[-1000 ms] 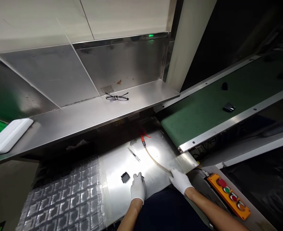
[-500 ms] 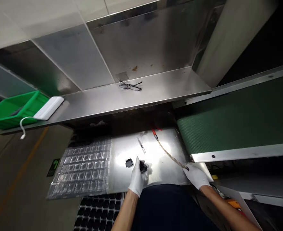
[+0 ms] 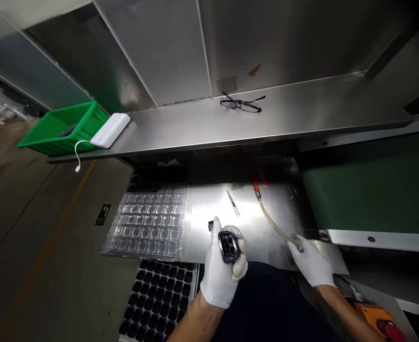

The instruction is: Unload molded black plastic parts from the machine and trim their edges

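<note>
Left hand (image 3: 223, 273), gloved, grips 1 part (image 3: 228, 246), held above the near edge of the plate (image 3: 209, 209). The part is black and rectangular with rounded corners and small openings in its upturned face. Right hand (image 3: 312, 266), gloved, is closed around the end of the hose (image 3: 273, 224) at the plate's near right corner. The hose is clear and runs across the plate to a red fitting. A 2nd part (image 3: 210, 226) lies just beyond the left thumb. Clear tray (image 3: 147, 221) overlaps the plate's left edge, with black tray (image 3: 159, 299) nearer and lower. Open plate surrounds a thin tool (image 3: 233, 203). Belt (image 3: 373, 190) bounds the right side. Shelf (image 3: 302, 118) overhangs the far edge and carries glasses (image 3: 241, 103).
</note>
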A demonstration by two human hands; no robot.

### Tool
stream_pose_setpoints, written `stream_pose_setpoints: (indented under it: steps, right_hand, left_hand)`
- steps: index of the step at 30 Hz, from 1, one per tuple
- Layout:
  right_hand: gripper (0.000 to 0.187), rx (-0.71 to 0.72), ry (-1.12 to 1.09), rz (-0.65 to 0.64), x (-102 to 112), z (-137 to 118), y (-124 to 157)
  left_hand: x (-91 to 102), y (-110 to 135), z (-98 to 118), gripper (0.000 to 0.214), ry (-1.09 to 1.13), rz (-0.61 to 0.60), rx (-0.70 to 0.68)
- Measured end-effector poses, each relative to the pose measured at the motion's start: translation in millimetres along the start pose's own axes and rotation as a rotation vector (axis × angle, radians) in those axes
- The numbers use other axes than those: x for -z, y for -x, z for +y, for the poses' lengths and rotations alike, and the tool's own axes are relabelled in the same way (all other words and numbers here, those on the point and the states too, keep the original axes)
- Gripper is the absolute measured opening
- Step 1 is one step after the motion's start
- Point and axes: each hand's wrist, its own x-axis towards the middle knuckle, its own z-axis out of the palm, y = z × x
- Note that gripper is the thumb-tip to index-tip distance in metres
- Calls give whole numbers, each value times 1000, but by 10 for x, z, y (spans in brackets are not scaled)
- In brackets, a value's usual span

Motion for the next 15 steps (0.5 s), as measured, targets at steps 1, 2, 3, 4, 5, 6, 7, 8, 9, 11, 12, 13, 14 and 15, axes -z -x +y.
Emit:
stream_pose_setpoints:
  steps: [1, 2, 3, 4, 5, 6, 7, 8, 9, 11, 12, 13, 14, 15]
  right_hand:
    - [60, 16, 1, 5, -16, -93, 40]
    - [58, 38, 6, 8, -40, -188, 73]
    - [57, 62, 12, 9, -70, -283, 99]
    - [56, 89, 20, 9, -104, -379, 118]
    - [55, 118, 27, 7, -142, -475, 129]
    - [53, 152, 33, 3, -179, -572, 133]
    - [52, 189, 37, -4, -214, -673, 131]
    - [50, 228, 38, -12, -246, -777, 122]
    - [49, 266, 39, -20, -272, -888, 108]
    - [47, 333, 40, -39, -304, -1133, 63]
    - [47, 358, 38, -49, -311, -1267, 33]
    - [47, 378, 36, -59, -313, -1405, -3]
    - [47, 395, 34, -69, -311, -1547, -44]
    - [47, 408, 34, -80, -308, -1689, -91]
  left_hand:
    - [45, 2, 38, 56, 0, 3, 6]
    - [89, 0, 73, 57, -2, 3, 9]
    - [131, -3, 106, 56, -5, 5, 8]
    - [171, -8, 137, 56, -8, 7, 4]
    - [209, -12, 167, 55, -6, 12, 2]
    - [244, -15, 195, 55, 2, 18, 6]
    - [278, -17, 222, 54, 15, 23, 20]
    - [310, -15, 249, 54, 29, 32, 34]
    - [340, -8, 274, 53, 36, 39, 42]
    - [393, 22, 322, 53, 16, 52, 26]
    - [415, 45, 347, 52, -15, 60, 2]
    - [433, 72, 372, 51, -53, 70, -29]
    - [445, 102, 397, 49, -91, 81, -55]
    - [452, 132, 423, 48, -123, 88, -70]
